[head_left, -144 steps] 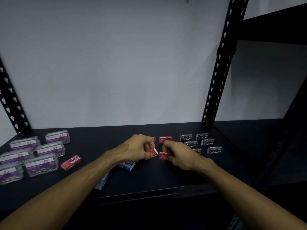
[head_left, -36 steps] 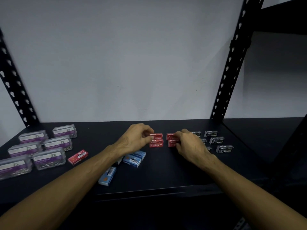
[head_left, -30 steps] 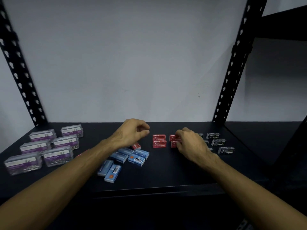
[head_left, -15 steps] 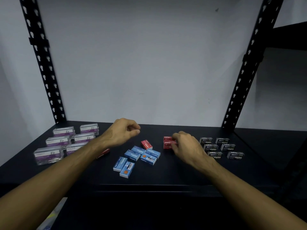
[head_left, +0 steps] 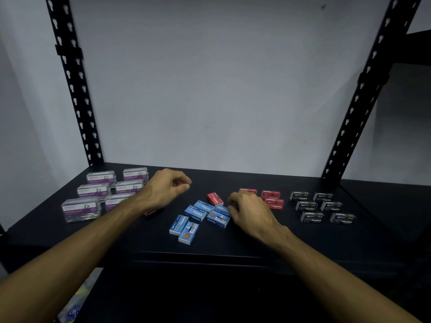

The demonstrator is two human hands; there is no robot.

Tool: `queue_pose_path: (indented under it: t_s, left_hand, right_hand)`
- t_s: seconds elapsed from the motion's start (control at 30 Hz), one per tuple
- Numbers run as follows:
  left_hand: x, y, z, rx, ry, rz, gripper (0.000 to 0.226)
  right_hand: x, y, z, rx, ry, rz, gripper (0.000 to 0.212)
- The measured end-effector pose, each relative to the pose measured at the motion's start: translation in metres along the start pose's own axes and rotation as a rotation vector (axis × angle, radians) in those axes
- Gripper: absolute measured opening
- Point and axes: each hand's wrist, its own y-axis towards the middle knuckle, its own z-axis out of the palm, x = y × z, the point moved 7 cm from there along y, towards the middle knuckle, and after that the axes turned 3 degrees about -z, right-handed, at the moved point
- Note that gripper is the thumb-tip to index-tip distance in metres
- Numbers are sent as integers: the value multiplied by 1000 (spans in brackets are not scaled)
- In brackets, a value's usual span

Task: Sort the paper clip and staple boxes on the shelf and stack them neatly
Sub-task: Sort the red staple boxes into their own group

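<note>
The black shelf [head_left: 233, 243] carries four sorts of small boxes. At about nine o'clock from its middle, six clear paper clip boxes [head_left: 93, 191] with purple labels stand in two columns of three. At three o'clock, six black staple boxes [head_left: 321, 207] lie flat in two columns, each apart from its neighbours. Between these groups, near the middle, a loose cluster of blue staple boxes [head_left: 198, 214] lies at mixed angles, some touching; two of them show barcodes. A lone red staple box [head_left: 215, 198] lies tilted at twelve o'clock of that blue cluster, touching or just beside it. More red staple boxes [head_left: 271, 199] sit just at three o'clock of the right hand [head_left: 247, 208], partly hidden behind it. Another red box [head_left: 152, 212] peeks out from under the left wrist.

The left hand [head_left: 165, 188] hovers above the shelf at ten o'clock of the blue cluster, its fingers [head_left: 184, 185] loosely curled with thumb and forefinger close together, holding nothing visible. The right hand is over the shelf just at three o'clock of the blue cluster, fingers bent downward beside the blue boxes; whether they touch or pinch a box cannot be told.

Two black slotted uprights [head_left: 74, 89] rise at the shelf's back corners against a pale wall [head_left: 210, 89].
</note>
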Motion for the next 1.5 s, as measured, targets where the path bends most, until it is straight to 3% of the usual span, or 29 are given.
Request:
queue_pose_path:
  t_s: [0.33, 0.6, 0.8, 1.07, 1.5]
  left_hand:
    - [28, -12, 5, 34, 352, -82, 30]
    - [45, -23, 16, 79, 579, -127, 33]
    - [52, -24, 15, 89, 445, -126, 33]
    - [52, -35, 13, 53, 245, -87, 39]
    - [48, -30, 13, 55, 37, -108, 32]
  right_hand:
    - [23, 25, 24, -13, 11, -48, 25]
    - [23, 48, 41, 53, -47, 43, 26]
    - [19, 55, 48, 60, 2, 78, 24]
    - [12, 56, 51, 32, 258, 127, 31]
    - [13, 61, 51, 11, 256, 88, 37]
